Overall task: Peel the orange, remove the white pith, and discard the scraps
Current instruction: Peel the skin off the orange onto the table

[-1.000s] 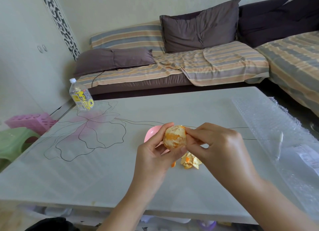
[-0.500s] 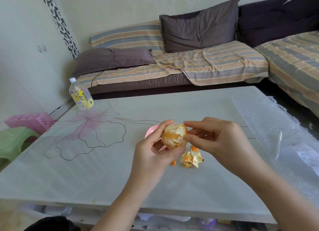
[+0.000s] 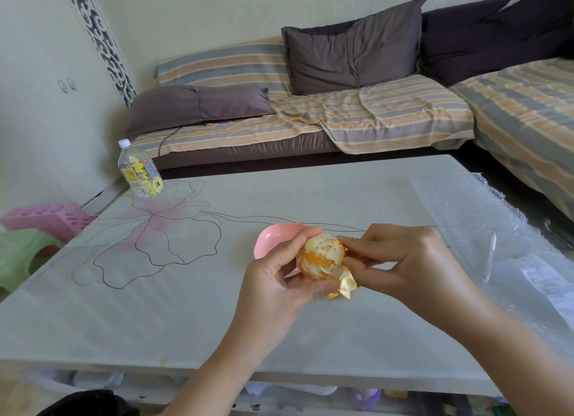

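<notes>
A peeled orange (image 3: 321, 257), still patched with white pith, is held above the table in my left hand (image 3: 279, 279), thumb on top and fingers curled under it. My right hand (image 3: 400, 260) is at the fruit's right side, with thumb and forefinger pinching at the pith on its upper right edge. A small heap of orange peel scraps (image 3: 346, 286) lies on the table just below the fruit, partly hidden by my hands. A pink bowl (image 3: 273, 237) stands behind my left hand, half covered by it.
The pale table (image 3: 186, 307) carries a flower drawing and a clear bottle with a yellow label (image 3: 139, 170) at its far left corner. Bubble wrap (image 3: 484, 229) covers the right end. A striped sofa with grey pillows stands behind. Pink and green stools sit at the left.
My right hand has come back to the orange after pulling slightly away, and its fingertips pinch at the upper right edge again. My left hand has turned the fruit a little.
</notes>
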Motion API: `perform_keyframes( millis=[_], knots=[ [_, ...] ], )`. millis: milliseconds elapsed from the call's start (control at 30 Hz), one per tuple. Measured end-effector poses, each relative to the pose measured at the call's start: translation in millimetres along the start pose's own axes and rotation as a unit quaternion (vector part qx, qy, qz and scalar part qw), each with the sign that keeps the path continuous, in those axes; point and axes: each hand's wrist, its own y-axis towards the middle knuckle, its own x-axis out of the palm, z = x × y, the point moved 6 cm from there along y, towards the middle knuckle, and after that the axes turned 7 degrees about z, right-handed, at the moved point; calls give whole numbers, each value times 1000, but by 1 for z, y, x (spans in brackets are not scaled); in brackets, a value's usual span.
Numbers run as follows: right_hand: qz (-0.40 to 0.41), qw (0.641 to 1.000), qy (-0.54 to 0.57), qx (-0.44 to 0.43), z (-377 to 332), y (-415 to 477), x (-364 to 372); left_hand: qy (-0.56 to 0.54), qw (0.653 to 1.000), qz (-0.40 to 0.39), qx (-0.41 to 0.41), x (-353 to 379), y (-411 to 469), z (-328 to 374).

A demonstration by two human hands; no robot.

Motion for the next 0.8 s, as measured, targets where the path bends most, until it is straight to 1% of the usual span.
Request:
perform_keyframes(
  millis=[133, 300, 400, 567, 633, 700, 800],
  knots=[
    [40, 997, -68, -26, -4, -3, -2, -13, 1000, 13, 6, 4, -2, 3],
    [105, 988, -109, -26, -8, -5, -1, -21, 999, 36, 25, 7, -1, 9],
    [136, 984, -112, -15, -8, -5, -2, -23, 998, 52, 32, 7, 0, 13],
    [165, 983, -81, 23, -6, -1, -1, -23, 997, 62, 43, 9, 1, 17],
    [172, 983, -50, 47, -3, 2, -3, -25, 997, 62, 45, 10, 1, 18],
    [147, 987, -1, 68, 0, 5, -4, -33, 997, 60, 43, 9, 1, 19],
    [66, 984, 111, 119, 5, 10, 0, -46, 996, 65, 35, 4, 6, 19]
  ],
)
